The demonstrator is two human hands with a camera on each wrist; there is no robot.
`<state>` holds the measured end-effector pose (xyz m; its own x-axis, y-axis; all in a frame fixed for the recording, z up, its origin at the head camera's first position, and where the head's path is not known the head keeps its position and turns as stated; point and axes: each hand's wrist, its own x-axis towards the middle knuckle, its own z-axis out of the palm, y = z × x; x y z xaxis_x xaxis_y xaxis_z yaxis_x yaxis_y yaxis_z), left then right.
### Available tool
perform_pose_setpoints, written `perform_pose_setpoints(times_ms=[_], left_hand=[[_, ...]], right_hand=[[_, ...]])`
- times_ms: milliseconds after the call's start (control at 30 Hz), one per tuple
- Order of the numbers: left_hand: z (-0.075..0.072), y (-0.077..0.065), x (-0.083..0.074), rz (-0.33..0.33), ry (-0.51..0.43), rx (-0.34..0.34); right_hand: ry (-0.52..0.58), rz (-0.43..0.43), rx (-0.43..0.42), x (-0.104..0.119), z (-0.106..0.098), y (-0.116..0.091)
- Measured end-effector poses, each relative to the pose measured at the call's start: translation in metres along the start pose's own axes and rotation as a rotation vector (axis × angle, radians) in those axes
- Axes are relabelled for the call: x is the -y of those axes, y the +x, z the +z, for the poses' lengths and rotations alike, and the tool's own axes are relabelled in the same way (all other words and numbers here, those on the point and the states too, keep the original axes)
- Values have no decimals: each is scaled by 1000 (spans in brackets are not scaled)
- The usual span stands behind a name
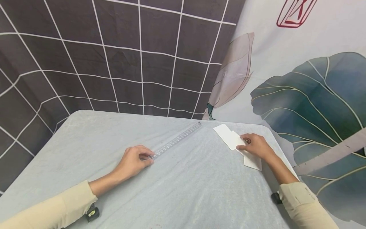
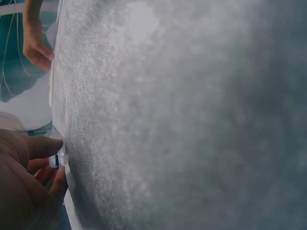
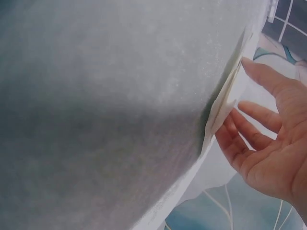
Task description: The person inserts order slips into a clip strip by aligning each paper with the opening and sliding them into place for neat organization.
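On the cloth, a long clear plastic strip (image 1: 177, 139) with a row of repeated small segments lies slantwise, its far end near the back edge. My left hand (image 1: 133, 161) pinches its near end between thumb and fingers; the left wrist view shows that clear end (image 2: 58, 159) with a dark mark between the fingertips. Several white cards (image 1: 226, 136) overlap in a stepped row at the right. My right hand (image 1: 256, 146) grips them near the middle, covering part of them. In the right wrist view, thumb and fingers meet opposite edges of the cards (image 3: 223, 108).
A pale grey-blue cloth (image 1: 183, 194) covers the table. Behind it hangs a dark cloth (image 1: 120, 63) with a white grid, and a white cloth with large leaf prints (image 1: 308, 95) hangs at the right, close by the table's edge.
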<state>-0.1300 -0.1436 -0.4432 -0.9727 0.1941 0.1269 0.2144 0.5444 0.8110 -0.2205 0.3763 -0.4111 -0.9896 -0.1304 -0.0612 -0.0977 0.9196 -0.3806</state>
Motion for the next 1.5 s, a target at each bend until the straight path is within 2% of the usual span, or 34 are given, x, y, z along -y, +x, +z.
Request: perform_pose_setpoints(times_ms=[633,967,1500], left_hand=[[1,0,0,-10,-5,2],[0,2,0,-29,29,-1],[-3,6,0,-25,18,14]], right_hand=[[114,51,-11,-18,-5,11],[158,27,-35,-21,-4,13],[191,8,-42,-27,-7,14]])
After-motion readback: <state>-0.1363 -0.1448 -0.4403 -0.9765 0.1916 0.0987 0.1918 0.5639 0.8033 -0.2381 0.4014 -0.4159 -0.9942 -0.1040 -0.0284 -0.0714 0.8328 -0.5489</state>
